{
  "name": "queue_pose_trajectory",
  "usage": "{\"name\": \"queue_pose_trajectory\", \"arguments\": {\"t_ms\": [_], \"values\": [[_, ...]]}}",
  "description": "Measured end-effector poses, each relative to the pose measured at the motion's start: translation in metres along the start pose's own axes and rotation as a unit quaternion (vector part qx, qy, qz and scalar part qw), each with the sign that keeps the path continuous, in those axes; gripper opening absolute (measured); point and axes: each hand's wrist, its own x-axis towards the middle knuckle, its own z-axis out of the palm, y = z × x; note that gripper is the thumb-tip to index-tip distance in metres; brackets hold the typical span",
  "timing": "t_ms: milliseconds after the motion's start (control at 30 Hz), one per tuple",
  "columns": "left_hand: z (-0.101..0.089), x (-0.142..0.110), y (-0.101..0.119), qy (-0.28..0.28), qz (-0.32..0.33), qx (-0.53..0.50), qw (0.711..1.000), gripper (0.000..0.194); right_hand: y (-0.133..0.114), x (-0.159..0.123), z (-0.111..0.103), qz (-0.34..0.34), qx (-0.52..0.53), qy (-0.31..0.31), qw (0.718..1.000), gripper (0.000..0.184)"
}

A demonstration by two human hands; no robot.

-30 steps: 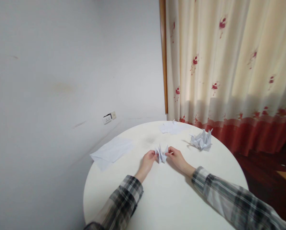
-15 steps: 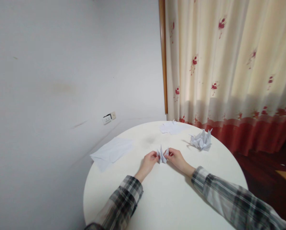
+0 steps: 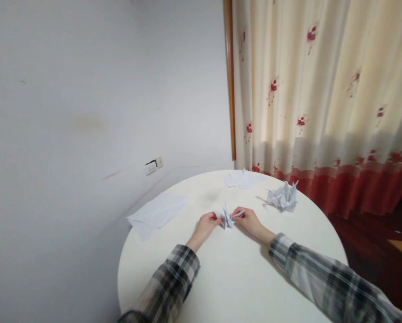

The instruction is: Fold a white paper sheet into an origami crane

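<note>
A small white folded paper crane [image 3: 227,220] is held between my two hands over the middle of the round table. My left hand [image 3: 207,225] pinches the wing on its left side. Opposite, my right hand [image 3: 249,220] grips the other wing, which sticks out past the fingers. A thin point of paper rises from the crane's middle, and both wings are spread outward. Its underside is too small to make out clearly.
The white round table [image 3: 255,278] stands against the wall. On its left lie sheets of white paper [image 3: 159,211], and more paper [image 3: 241,179] is at the far edge. A cluster of folded paper cranes [image 3: 283,197] sits at right, before a floral curtain [image 3: 298,112].
The crane's wings, upright before, are now pulled outward and down to the sides. My left hand has shifted slightly left; my right hand has hardly moved.
</note>
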Motion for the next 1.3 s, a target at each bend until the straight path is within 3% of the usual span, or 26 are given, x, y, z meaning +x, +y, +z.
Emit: {"name": "queue_pose_trajectory", "arguments": {"t_ms": [433,700,1100,1300], "values": [[-0.009,-0.004,0.006,-0.034,0.008,0.042,0.999,0.019,0.009,0.001,-0.006,0.011,-0.011,-0.014,1.0,0.014],[-0.011,-0.003,0.0,-0.018,0.0,0.052,0.998,0.023,0.014,0.002,-0.006,0.01,-0.009,-0.015,1.0,0.014],[-0.01,-0.008,0.01,-0.054,0.008,0.068,0.996,0.022,0.002,-0.003,-0.007,-0.044,-0.022,-0.052,0.997,0.008],[-0.012,-0.006,0.005,-0.054,0.028,0.076,0.995,0.023,0.004,-0.002,-0.009,-0.033,-0.016,-0.066,0.997,0.009]]}}
